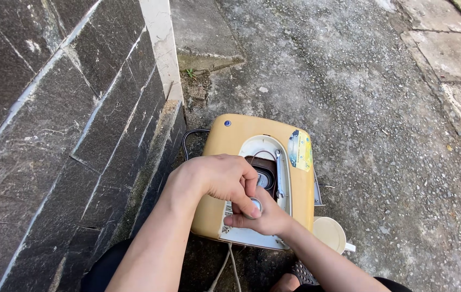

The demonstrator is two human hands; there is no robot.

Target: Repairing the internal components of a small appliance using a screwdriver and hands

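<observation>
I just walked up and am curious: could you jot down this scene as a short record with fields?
place: rough concrete ground beside a dark stone wall
main thing: yellow machine with a white panel
left hand: rests on the machine, thumb on a small round knob
right hand: pinches the same knob from below
nearby: cream round lid, black cable, sticker

Rough concrete ground [360,108], yellow appliance [241,135], cream lid [329,232]

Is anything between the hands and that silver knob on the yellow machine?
Nothing visible. Both the left hand and the right hand are already on the silver knob on the yellow machine, fingers pinching it directly.
</observation>
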